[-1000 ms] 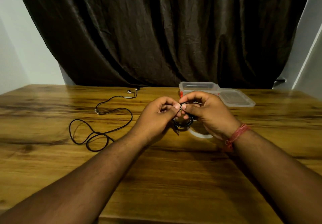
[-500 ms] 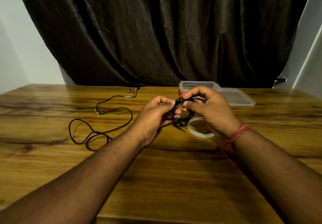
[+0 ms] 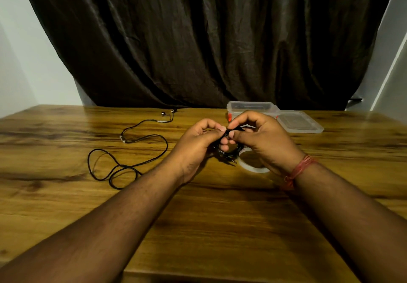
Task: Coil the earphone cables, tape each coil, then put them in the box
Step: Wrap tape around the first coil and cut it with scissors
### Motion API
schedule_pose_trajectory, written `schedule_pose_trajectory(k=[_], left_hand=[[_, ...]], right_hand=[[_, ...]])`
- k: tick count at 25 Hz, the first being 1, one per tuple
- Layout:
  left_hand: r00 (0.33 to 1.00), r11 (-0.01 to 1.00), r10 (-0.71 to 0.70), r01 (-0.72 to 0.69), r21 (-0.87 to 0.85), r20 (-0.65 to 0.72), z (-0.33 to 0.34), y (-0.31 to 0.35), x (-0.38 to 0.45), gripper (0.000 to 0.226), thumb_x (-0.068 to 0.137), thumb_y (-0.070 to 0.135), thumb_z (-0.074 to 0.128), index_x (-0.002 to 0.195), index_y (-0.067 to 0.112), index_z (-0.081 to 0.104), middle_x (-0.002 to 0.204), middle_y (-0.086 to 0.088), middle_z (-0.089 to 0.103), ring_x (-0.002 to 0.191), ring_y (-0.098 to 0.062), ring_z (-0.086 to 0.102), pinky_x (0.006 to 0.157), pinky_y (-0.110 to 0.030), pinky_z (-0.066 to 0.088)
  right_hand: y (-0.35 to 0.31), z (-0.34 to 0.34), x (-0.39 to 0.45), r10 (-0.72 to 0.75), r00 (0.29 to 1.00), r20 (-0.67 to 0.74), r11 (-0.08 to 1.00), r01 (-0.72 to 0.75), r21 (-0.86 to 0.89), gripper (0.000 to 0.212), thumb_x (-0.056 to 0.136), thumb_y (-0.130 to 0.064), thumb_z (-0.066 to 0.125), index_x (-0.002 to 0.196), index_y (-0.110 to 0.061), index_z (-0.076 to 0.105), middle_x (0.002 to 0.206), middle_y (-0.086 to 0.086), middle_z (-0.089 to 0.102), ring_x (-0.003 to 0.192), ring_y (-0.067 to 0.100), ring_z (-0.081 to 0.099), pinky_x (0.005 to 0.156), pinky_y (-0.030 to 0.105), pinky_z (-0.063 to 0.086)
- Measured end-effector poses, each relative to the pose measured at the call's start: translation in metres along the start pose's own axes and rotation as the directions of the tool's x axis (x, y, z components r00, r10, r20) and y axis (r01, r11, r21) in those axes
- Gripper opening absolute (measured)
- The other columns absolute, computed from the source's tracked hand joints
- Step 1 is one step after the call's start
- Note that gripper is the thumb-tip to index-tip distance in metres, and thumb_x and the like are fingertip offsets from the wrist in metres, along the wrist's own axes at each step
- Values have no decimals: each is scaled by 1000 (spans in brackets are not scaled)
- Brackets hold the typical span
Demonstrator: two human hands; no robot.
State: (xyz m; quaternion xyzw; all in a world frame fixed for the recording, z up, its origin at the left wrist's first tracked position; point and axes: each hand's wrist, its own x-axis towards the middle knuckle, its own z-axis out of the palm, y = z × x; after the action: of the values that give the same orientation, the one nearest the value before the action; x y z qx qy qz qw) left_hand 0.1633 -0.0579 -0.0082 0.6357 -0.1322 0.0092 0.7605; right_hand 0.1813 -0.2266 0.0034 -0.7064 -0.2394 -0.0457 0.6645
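Since half a second ago the two hands are coming lower and closer together, and the coiled cable (image 3: 229, 150) is now hanging mostly hidden between them, above the table (image 3: 220, 216). The left hand (image 3: 196, 138) and the right hand (image 3: 262, 138) are both pinching the top of the coil with thumb and forefinger, their fingertips nearly touching. The plug end is sticking out under the coil, just beside the tape roll (image 3: 253, 168), which is lying flat on the table under the right wrist.

In my judgement the person is finishing the coil before taping it. To do this well, one hand should be keeping all loops pressed together while the other goes for the tape, otherwise the loops are springing open.

The second earphone cable (image 3: 132, 148) is lying loose on the left, not yet coiled. The box (image 3: 251, 107) is standing open behind the hands, with its lid (image 3: 299, 122) beside it.
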Motion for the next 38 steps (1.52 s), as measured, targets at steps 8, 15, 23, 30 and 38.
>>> schedule_pose_trajectory(k=[8,15,23,30,38], left_hand=[[997,994,-75,76,-74,15,-1,0,2,7,97,8,53,95,9,60,83,-12,69,64,-13,60,63,-24,51],[986,977,-131,145,-155,100,-1,3,2,12,99,10,46,97,18,55,77,-9,65,59,-12,55,56,-22,49],[981,977,-98,127,-170,168,0,2,0,18,102,10,38,101,17,55,72,-2,50,64,-11,52,67,-29,43],[982,972,-85,118,-205,167,1,0,3,24,102,7,35,94,11,57,71,-3,49,61,-12,48,68,-31,43],[987,945,-61,104,-311,147,-1,1,4,25,100,5,36,93,6,60,72,-8,46,54,-10,47,59,-25,50]], right_hand=[[1,1,0,-18,1000,-10,999,18,-50,16,84,5,68,90,-9,68,89,15,68,82,28,65,88,51,54],[-1,1,0,-43,999,-5,996,42,-79,20,84,5,68,91,-13,68,91,4,68,82,19,66,81,36,56],[0,2,2,-69,998,7,998,70,-11,20,84,10,65,90,-9,66,88,4,66,76,13,65,74,27,58],[6,1,4,2,999,-43,984,6,178,17,86,6,64,96,-7,67,84,2,70,75,20,66,73,28,58],[6,2,4,-11,999,-38,986,17,166,18,85,6,65,96,-8,67,88,1,70,79,17,67,73,28,56]])
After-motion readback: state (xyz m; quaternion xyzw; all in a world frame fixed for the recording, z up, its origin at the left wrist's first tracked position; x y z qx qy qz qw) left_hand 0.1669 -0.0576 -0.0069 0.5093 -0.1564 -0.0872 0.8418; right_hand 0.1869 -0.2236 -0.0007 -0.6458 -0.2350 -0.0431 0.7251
